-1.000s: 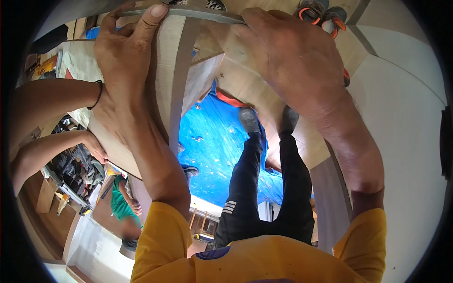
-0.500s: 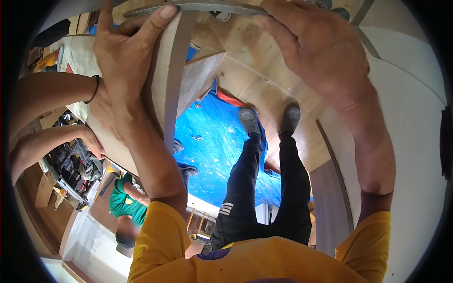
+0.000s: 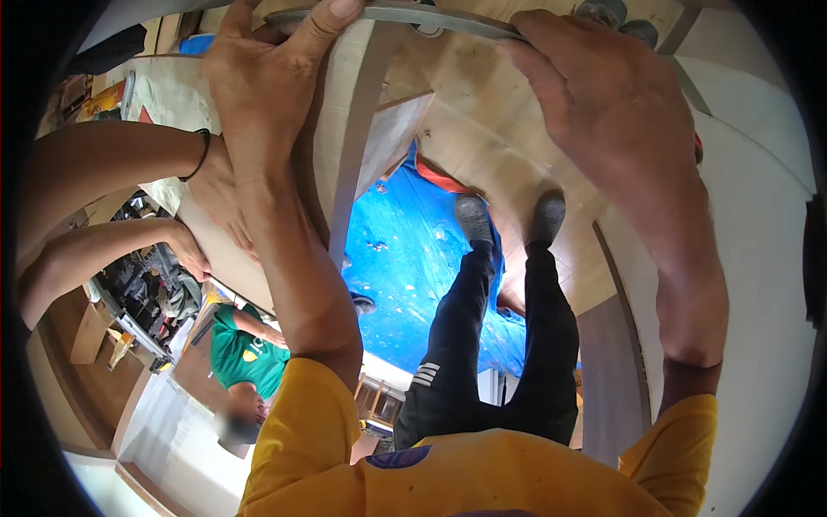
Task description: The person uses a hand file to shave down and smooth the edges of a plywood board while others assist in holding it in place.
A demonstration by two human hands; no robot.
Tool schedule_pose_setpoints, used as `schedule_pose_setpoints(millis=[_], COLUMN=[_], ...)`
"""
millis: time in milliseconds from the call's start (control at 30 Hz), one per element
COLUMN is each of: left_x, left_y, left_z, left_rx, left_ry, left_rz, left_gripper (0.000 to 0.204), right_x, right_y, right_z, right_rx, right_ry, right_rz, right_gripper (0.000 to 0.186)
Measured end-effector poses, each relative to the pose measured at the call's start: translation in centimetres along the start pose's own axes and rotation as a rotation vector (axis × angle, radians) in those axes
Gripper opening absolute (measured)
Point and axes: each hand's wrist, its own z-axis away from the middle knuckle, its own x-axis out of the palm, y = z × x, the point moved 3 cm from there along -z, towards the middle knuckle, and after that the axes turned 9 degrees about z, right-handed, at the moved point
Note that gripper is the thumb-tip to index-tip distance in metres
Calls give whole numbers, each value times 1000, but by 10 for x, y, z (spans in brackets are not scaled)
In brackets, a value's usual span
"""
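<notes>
My left hand [image 3: 276,73] grips the top of a pale wooden panel [image 3: 346,103], its thumb and fingers at a long, slightly curved grey strip [image 3: 413,15] that lies across the panel's end. My right hand [image 3: 603,99] grips that strip's right end, fingertips partly hidden behind it. A co-worker's hand [image 3: 215,185] rests on the panel beside my left wrist, and another hand [image 3: 189,254] holds the panel's lower left edge.
Below are blue sheeting [image 3: 388,267], my feet on a plywood floor [image 3: 465,146] and a leaning board [image 3: 388,142]. Someone in a green shirt [image 3: 245,353] is at lower left, near piled tools [image 3: 151,276]. A white curved wall [image 3: 749,276] runs along the right.
Both my hands and the strip have shifted right in the view, with the right hand lower than a second ago. The panel and the co-worker's arms appear slightly further right and higher.
</notes>
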Motion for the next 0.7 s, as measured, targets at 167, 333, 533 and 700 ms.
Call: schedule_pose_setpoints(millis=[167,333,533,700], left_x=[-2,-16,-12,-6], left_y=[3,-5,-7,-3], left_z=[0,2,8,4], left_rx=[276,214,197,194], left_ry=[32,87,78,45], left_rz=[-332,-220,-185,-194], left_gripper=[70,77,84,75], right_x=[6,17,12,6], right_y=[-14,-15,1,0], right_z=[-7,-14,10,-4], right_rx=[-54,-6,-1,16], right_ry=[261,118,210,138], right_rz=[-219,-59,-152,-101], right_gripper=[16,20,21,23])
